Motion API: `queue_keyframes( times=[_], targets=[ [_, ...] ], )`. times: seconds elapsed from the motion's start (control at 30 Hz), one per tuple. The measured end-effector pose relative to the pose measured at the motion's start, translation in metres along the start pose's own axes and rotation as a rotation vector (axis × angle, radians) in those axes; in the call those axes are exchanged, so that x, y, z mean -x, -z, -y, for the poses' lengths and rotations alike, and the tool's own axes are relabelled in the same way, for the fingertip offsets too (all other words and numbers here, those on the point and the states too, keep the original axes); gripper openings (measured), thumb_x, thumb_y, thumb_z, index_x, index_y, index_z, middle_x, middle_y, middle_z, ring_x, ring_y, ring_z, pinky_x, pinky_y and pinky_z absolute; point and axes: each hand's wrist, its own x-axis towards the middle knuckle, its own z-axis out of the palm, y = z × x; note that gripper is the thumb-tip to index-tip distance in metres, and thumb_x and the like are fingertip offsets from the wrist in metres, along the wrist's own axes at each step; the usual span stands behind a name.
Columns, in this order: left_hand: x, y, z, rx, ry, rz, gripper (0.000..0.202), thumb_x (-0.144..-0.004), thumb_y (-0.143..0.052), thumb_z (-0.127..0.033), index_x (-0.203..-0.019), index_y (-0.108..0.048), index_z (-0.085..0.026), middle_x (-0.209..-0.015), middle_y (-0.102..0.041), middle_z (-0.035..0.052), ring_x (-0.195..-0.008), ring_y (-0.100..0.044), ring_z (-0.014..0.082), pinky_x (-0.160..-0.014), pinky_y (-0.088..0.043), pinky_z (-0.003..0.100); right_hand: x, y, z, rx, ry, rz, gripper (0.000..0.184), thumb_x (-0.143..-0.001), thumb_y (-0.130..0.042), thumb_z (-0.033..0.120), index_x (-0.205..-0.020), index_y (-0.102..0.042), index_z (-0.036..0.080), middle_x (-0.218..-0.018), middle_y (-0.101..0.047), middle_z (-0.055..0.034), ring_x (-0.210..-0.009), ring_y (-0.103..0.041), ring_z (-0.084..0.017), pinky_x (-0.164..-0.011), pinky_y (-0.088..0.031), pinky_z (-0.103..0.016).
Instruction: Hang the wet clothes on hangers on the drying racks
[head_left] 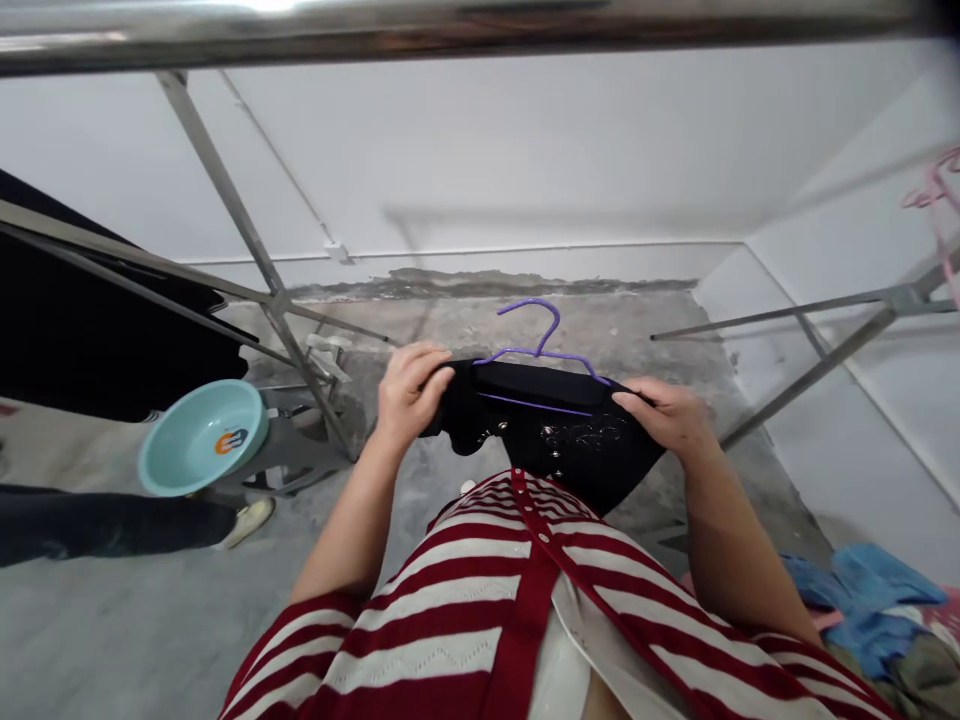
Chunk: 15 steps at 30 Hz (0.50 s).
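A black garment (555, 440) with small shiny studs hangs on a purple hanger (534, 336) in front of my chest. My left hand (409, 390) is closed on the garment's left shoulder end. My right hand (664, 412) grips the right shoulder end, fingers curled over the cloth. The hanger's hook points up and away from me, below the metal rail (450, 25) that runs across the top of the view. My red and white striped top fills the bottom.
A metal drying rack frame (277, 300) stands at the left with dark cloth (90, 340) on it. A light blue basin (204, 435) sits low at the left. Blue cloth (870, 600) lies at the lower right. A pink hanger (937, 195) hangs at the far right.
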Motion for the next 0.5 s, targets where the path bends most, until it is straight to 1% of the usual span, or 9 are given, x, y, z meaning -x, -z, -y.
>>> queue_keyframes(
  times=[0.07, 0.1, 0.13, 0.2, 0.27, 0.33, 0.4, 0.43, 0.5],
  targets=[
    [0.008, -0.009, 0.005, -0.113, 0.001, 0.127, 0.03, -0.086, -0.057, -0.036, -0.111, -0.062, -0.02, -0.111, -0.066, 0.0086, -0.107, -0.058, 0.0206, -0.098, -0.042, 0.039, 0.0, -0.009, 0.009, -0.016, -0.009, -0.003, 0.02, -0.082, -0.056, 0.036, -0.079, -0.069, 0.02, -0.078, -0.071, -0.0022, -0.071, -0.066, -0.015, -0.067, -0.05, -0.024],
    [0.011, -0.013, 0.009, -0.162, 0.015, 0.159, 0.032, -0.087, -0.056, -0.037, -0.113, -0.061, -0.02, -0.11, -0.066, 0.009, -0.105, -0.058, 0.021, -0.1, -0.04, 0.041, 0.0, -0.015, 0.014, -0.031, -0.019, -0.002, 0.02, -0.081, -0.057, 0.036, -0.079, -0.069, 0.021, -0.078, -0.071, -0.0022, -0.071, -0.066, -0.016, -0.066, -0.05, -0.024],
    [0.014, -0.017, 0.013, -0.198, 0.034, 0.17, 0.031, -0.088, -0.053, -0.036, -0.112, -0.061, -0.019, -0.106, -0.067, 0.0092, -0.101, -0.06, 0.0207, -0.099, -0.04, 0.042, 0.001, -0.021, 0.019, -0.051, -0.035, 0.004, 0.02, -0.08, -0.057, 0.037, -0.079, -0.069, 0.021, -0.078, -0.071, -0.0022, -0.07, -0.066, -0.016, -0.066, -0.049, -0.025],
    [0.018, -0.019, 0.022, -0.217, 0.059, 0.157, 0.026, -0.091, -0.047, -0.033, -0.103, -0.064, -0.017, -0.092, -0.068, 0.0084, -0.089, -0.061, 0.0192, -0.091, -0.044, 0.039, 0.002, -0.036, 0.027, -0.108, -0.1, 0.06, 0.021, -0.08, -0.057, 0.038, -0.078, -0.068, 0.02, -0.074, -0.07, -0.0018, -0.067, -0.064, -0.016, -0.062, -0.049, -0.025],
    [0.02, -0.016, 0.032, -0.185, 0.053, 0.15, 0.025, -0.092, -0.044, -0.031, -0.095, -0.065, -0.016, -0.082, -0.067, 0.0074, -0.081, -0.059, 0.0181, -0.082, -0.046, 0.034, 0.005, -0.05, 0.034, -0.207, -0.203, 0.224, 0.024, -0.081, -0.055, 0.039, -0.075, -0.065, 0.019, -0.066, -0.066, -0.0007, -0.06, -0.061, -0.014, -0.055, -0.046, -0.024],
    [0.023, -0.01, 0.042, -0.146, 0.017, 0.172, 0.024, -0.092, -0.045, -0.031, -0.093, -0.065, -0.017, -0.08, -0.066, 0.007, -0.08, -0.059, 0.0177, -0.079, -0.047, 0.033, 0.009, -0.062, 0.038, -0.339, -0.294, 0.47, 0.023, -0.081, -0.055, 0.039, -0.077, -0.063, 0.017, -0.062, -0.063, 0.0008, -0.056, -0.057, -0.012, -0.052, -0.042, -0.023],
    [0.026, -0.002, 0.052, -0.103, -0.028, 0.216, 0.023, -0.091, -0.045, -0.03, -0.094, -0.065, -0.018, -0.082, -0.066, 0.0064, -0.08, -0.059, 0.0168, -0.085, -0.046, 0.035, 0.012, -0.073, 0.043, -0.501, -0.331, 0.695, 0.021, -0.08, -0.058, 0.036, -0.083, -0.063, 0.016, -0.064, -0.063, 0.0016, -0.056, -0.055, -0.011, -0.053, -0.041, -0.021],
    [0.028, 0.001, 0.058, -0.082, -0.043, 0.234, 0.022, -0.091, -0.045, -0.029, -0.094, -0.064, -0.018, -0.083, -0.066, 0.0063, -0.082, -0.06, 0.0163, -0.089, -0.045, 0.036, 0.013, -0.078, 0.046, -0.592, -0.341, 0.77, 0.021, -0.078, -0.06, 0.036, -0.085, -0.062, 0.016, -0.066, -0.063, 0.0017, -0.057, -0.054, -0.01, -0.054, -0.041, -0.021],
    [0.033, 0.007, 0.068, -0.044, -0.04, 0.245, 0.021, -0.092, -0.046, -0.028, -0.095, -0.064, -0.018, -0.086, -0.067, 0.0059, -0.084, -0.061, 0.0155, -0.097, -0.042, 0.039, 0.016, -0.09, 0.055, -0.793, -0.376, 0.827, 0.024, -0.075, -0.064, 0.037, -0.085, -0.061, 0.015, -0.069, -0.063, 0.0018, -0.059, -0.054, -0.009, -0.056, -0.04, -0.02]
  ],
)
